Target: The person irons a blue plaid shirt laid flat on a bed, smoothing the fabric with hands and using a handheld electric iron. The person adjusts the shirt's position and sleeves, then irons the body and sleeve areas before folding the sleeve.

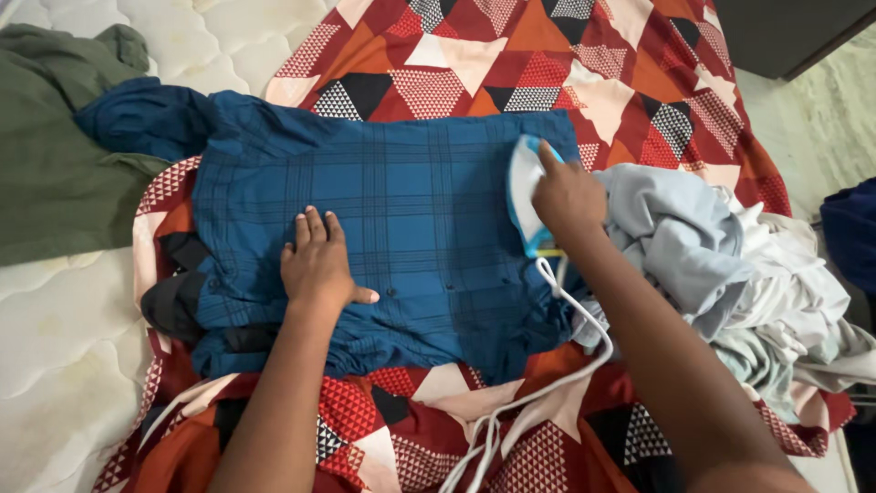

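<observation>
Both forearms enter from the lower frame. Right hand [568, 194] wraps its grip tight around a white-and-blue iron [526, 190] at right of centre; left hand [317, 260] lies spread flat, pinning the blue plaid shirt [411, 210] mid-frame on a patterned bedsheet [593, 55]. Smoothing cloth ahead of the iron and keeping the white cord [511, 402] clear would seem wise.

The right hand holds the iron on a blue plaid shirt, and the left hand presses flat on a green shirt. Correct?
Not quite. In the head view the left hand lies flat on the same blue plaid shirt that the right hand irons with the iron; the green garment lies untouched aside.
</observation>
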